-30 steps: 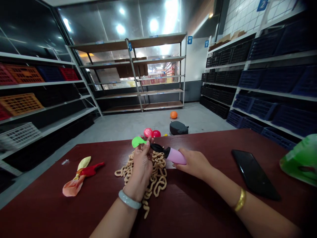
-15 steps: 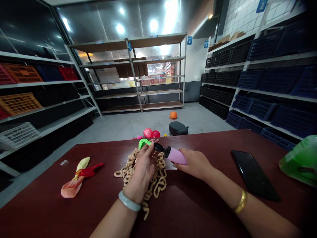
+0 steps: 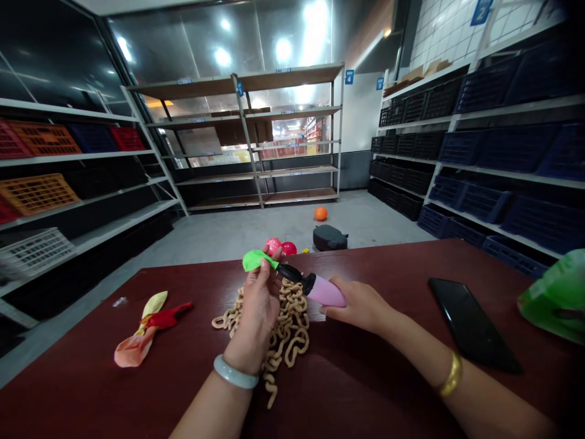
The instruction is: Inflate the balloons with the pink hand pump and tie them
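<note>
Over the beige coils (image 3: 295, 320) on the dark red table (image 3: 375, 384), the green balloon (image 3: 254, 260) has just come out longer and flatter to the left of the fingers, its neck running to the black tip of the pump (image 3: 326, 291). That puts neck and tip in one line — they seem to meet, though whether the tip sits inside I cannot tell. The left hand (image 3: 256, 302) pinches the balloon near its neck, thumb against fingers; the right hand (image 3: 359, 302) is wrapped round the pump's pink barrel.

Half a second ago the balloon was bunched close against the left hand, and fingers covered more of the tip; now the neck shows plainly. The right hand has hardly shifted. The limp balloons (image 3: 164, 318) to the left and the phone (image 3: 473, 323) to the right lie as they did — untouched.
</note>
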{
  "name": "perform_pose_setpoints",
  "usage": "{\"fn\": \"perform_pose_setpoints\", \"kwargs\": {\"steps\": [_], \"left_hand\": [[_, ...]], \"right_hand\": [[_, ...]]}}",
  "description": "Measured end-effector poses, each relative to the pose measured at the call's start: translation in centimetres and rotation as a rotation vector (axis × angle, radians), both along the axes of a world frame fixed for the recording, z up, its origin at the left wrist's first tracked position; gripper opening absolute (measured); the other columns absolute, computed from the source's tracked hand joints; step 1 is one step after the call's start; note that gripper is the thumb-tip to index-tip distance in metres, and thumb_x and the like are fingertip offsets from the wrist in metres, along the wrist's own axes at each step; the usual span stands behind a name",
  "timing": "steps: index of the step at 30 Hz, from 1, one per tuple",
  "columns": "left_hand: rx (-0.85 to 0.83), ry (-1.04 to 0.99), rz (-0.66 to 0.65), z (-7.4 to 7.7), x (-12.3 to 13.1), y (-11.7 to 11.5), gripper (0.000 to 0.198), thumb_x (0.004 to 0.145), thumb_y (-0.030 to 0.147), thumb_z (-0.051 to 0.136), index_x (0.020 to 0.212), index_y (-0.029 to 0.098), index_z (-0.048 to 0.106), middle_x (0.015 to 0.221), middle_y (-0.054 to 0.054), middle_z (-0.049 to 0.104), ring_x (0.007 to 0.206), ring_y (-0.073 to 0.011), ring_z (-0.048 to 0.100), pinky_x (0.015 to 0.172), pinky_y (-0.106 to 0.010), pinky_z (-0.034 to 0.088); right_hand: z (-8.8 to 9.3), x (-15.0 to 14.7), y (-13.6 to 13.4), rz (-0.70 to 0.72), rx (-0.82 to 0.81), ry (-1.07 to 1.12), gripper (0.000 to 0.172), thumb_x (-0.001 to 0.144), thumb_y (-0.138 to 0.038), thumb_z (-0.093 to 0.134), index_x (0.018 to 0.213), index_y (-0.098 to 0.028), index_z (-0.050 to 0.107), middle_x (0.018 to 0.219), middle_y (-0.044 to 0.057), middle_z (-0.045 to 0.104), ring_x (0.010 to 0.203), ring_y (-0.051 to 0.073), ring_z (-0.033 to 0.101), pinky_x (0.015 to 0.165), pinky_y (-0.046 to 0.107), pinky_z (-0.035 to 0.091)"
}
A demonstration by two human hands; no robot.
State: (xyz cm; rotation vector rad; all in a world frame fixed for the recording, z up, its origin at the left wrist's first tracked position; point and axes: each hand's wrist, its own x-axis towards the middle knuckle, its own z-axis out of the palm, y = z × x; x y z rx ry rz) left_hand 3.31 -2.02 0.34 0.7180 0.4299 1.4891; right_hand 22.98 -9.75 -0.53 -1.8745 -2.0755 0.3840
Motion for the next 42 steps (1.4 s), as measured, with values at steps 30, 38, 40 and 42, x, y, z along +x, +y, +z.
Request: {"fn": "perform_pose_setpoints", "kwargs": {"steps": [30, 38, 40, 42], "left_hand": [[-0.062, 0.154, 0.015, -1.5, 1.1, -0.1, 0.031, 0.074, 0.021, 0.078, 0.102, 0.014, 0.068, 0.113, -0.011, 0.069, 0.108, -0.0186, 0.063, 0.092, -0.026, 0.048], [-0.066, 0.061, -0.124, -1.1, 1.2, -1.1, 0.023, 0.079, 0.034, 0.073, 0.088, 0.017, 0.061, 0.111, -0.011, 0.069, 0.110, -0.0250, 0.062, 0.089, -0.039, 0.051], [-0.003, 0.041, -0.150, -0.8, 1.0, -1.4, 0.021, 0.082, 0.035, 0.070, 0.088, 0.017, 0.061, 0.112, -0.011, 0.069, 0.114, -0.0261, 0.060, 0.090, -0.040, 0.051], [0.029, 0.044, -0.157, -0.6, 1.0, -1.5, 0.021, 0.084, 0.036, 0.067, 0.088, 0.016, 0.062, 0.112, -0.012, 0.069, 0.115, -0.0274, 0.059, 0.090, -0.042, 0.051]], "right_hand": [[-0.5, 0.6, 0.2, 0.021, 0.017, -0.048, 0.054, 0.078, -0.068, 0.055, 0.109, -0.024, 0.055, 0.099, 0.007, 0.070, 0.088, 0.029, 0.066, 0.063, 0.030, 0.035], [0.0, 0.1, -0.1, -0.016, 0.038, -0.062, 0.051, 0.079, -0.063, 0.058, 0.110, -0.022, 0.055, 0.100, 0.009, 0.070, 0.089, 0.029, 0.065, 0.066, 0.030, 0.036], [0.1, 0.1, -0.1, 0.019, 0.017, 0.012, 0.052, 0.078, -0.062, 0.059, 0.111, -0.022, 0.056, 0.102, 0.008, 0.070, 0.089, 0.029, 0.065, 0.067, 0.030, 0.037], [0.2, 0.2, -0.1, 0.050, -0.009, 0.097, 0.052, 0.077, -0.062, 0.061, 0.109, -0.022, 0.057, 0.102, 0.007, 0.069, 0.088, 0.027, 0.064, 0.067, 0.030, 0.039]]}}
